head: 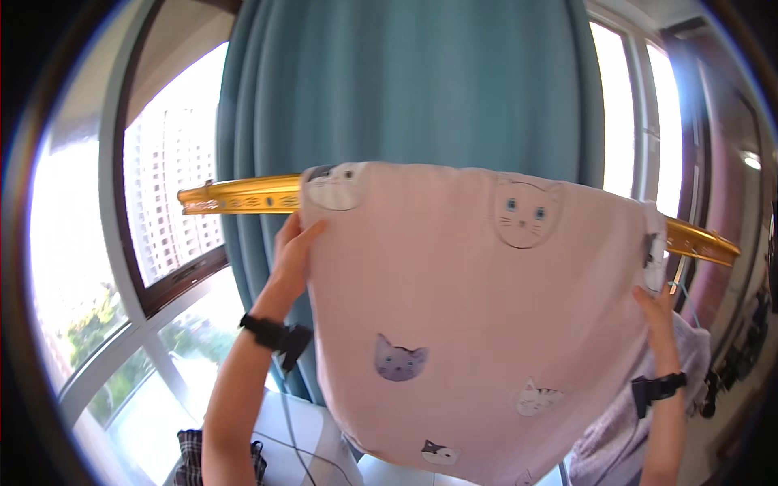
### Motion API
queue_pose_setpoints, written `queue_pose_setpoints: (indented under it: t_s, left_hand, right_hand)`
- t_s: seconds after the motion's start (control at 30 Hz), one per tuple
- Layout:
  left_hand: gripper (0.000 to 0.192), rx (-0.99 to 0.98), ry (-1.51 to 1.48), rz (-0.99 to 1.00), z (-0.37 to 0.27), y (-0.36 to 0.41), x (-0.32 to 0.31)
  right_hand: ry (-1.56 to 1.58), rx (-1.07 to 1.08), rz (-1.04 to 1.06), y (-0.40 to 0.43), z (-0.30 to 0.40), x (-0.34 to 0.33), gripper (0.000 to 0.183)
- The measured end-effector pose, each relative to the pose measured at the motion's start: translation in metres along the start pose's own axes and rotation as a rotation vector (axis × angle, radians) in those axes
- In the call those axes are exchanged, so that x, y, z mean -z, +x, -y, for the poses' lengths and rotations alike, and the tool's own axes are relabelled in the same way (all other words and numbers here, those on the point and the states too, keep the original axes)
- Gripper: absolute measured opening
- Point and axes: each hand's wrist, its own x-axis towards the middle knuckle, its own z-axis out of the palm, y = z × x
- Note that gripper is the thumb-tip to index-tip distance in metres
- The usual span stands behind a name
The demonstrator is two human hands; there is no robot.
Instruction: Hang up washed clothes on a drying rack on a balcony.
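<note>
A pink cloth (425, 285) printed with cat faces hangs folded over a gold metal drying rail (243, 195), whose ends show on both sides. My left hand (295, 252) grips the cloth's left edge just below the rail, thumb on the front face and fingers behind. At the right edge, my right hand (656, 307) pinches the cloth a little lower down. The fingers behind the cloth are hidden on both sides. Each wrist wears a black strap with a small device and a cable.
A teal curtain (425, 85) hangs behind the rail, between windows (173, 170) on the left and right. Below left are a white appliance or cabinet (292, 431) and a dark checked fabric (189, 452). A greyish-purple fluffy cloth (614, 437) hangs at lower right.
</note>
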Motion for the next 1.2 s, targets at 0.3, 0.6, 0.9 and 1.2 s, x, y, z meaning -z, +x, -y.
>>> queue_pose_setpoints:
  t_s: [0.3,0.6,0.9,1.2]
  left_hand:
    - [0.033,0.106,-0.120,0.137,-0.013,0.029,0.071]
    - [0.026,0.265,-0.034,0.073,-0.001,0.016,0.020]
    - [0.033,-0.585,1.145,-0.179,-0.072,0.124,0.131]
    - [0.034,-0.399,1.315,-0.107,-0.060,0.128,0.196]
  right_hand:
    - [0.296,0.081,-0.181,0.047,0.041,-0.024,0.047]
    - [-0.931,0.440,-0.148,0.129,0.037,0.025,0.048]
    - [-0.964,0.187,-0.347,0.165,0.081,0.060,0.049]
    - [-1.081,0.364,-0.435,0.149,0.070,0.056,0.027]
